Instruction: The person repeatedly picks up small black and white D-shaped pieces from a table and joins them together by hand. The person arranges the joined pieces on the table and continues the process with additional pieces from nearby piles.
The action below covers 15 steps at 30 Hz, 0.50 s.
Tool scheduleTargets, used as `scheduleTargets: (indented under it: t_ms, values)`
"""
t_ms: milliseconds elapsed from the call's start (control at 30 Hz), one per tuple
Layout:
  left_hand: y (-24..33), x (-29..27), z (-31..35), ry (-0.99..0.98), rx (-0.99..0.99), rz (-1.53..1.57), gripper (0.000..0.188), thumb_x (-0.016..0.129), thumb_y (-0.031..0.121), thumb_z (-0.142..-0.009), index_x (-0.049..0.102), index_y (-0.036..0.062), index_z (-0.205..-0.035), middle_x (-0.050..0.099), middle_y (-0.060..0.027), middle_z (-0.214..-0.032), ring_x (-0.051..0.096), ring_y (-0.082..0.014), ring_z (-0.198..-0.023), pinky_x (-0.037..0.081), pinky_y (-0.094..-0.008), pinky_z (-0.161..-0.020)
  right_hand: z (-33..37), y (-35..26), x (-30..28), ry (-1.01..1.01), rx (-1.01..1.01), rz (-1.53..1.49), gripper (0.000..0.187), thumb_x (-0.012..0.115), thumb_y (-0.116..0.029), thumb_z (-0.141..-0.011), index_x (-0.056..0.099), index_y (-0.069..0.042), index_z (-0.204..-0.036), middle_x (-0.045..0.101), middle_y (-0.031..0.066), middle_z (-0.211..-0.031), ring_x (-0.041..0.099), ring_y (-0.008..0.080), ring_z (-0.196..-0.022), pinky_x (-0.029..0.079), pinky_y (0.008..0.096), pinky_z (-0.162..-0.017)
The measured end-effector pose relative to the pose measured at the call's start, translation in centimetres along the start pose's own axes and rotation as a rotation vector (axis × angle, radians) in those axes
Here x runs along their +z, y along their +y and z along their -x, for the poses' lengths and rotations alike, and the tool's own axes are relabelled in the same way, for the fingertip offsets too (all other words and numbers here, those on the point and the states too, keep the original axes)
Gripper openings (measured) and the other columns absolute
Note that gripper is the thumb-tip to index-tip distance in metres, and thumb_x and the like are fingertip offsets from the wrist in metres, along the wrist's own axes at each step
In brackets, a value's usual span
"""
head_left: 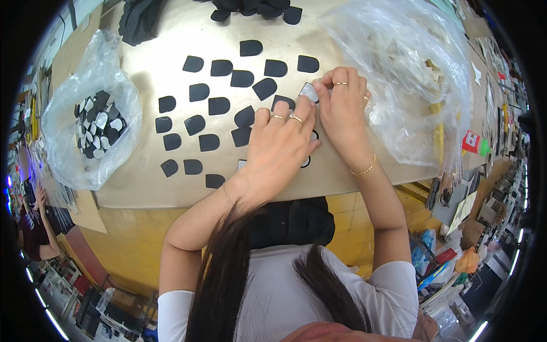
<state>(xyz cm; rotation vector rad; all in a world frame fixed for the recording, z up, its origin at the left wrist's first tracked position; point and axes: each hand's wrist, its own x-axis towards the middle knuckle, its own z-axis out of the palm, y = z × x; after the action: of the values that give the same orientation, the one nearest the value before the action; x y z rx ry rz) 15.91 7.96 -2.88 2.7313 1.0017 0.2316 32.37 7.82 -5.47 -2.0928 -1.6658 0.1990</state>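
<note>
Over the tan table, both hands meet at a small rounded patch with a pale face and dark edge (309, 91). My right hand (345, 105) pinches its right side between thumb and fingers. From below, my left hand (279, 148) reaches in, fingers curled and fingertips pressed against the patch's lower edge. Several black D-shaped patches (219, 106) lie spread out to the left and beyond the hands. One black patch (283, 102) sits just past the left knuckles. Other pieces with pale or dark edges show partly under the left hand and wrist, mostly hidden.
At the left, an open see-through plastic bag (60, 151) holds many black and white patches. A large crumpled plastic bag (410, 137) covers the table's right side. Black pieces (250, 5) are heaped at the far edge. A red-labelled bottle with green cap (472, 142) is far right.
</note>
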Motion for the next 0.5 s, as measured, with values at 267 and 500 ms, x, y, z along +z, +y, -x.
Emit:
scheduleTargets:
  t_ms: [267,500]
  values:
    - [-1.7,-1.2,2.0,0.1,-0.026,0.233,0.048,0.069,0.005,-0.079,0.064,0.0089,-0.127,0.058,-0.0046,-0.132,0.055,-0.0276,-0.109,0.041,-0.0418,-0.087,4.2,-0.6,-3.6,-0.072,-0.11,-0.321,0.015,0.075,-0.004,-0.086,0.069,-0.003,-0.1,0.057,0.0103,-0.111,0.057,0.0286,-0.104,0.047,0.0384,-0.09]
    - [0.3,-1.0,5.1,0.024,0.058,0.145,0.039,0.073,0.014,-0.085,0.066,0.0101,-0.123,0.058,-0.0025,-0.129,0.055,-0.0236,-0.105,0.041,-0.0401,-0.085,5.9,-0.6,-3.1,-0.14,-0.055,-0.365,0.018,0.082,-0.003,-0.079,0.071,-0.001,-0.093,0.057,0.0091,-0.111,0.058,0.0256,-0.104,0.05,0.0352,-0.088]
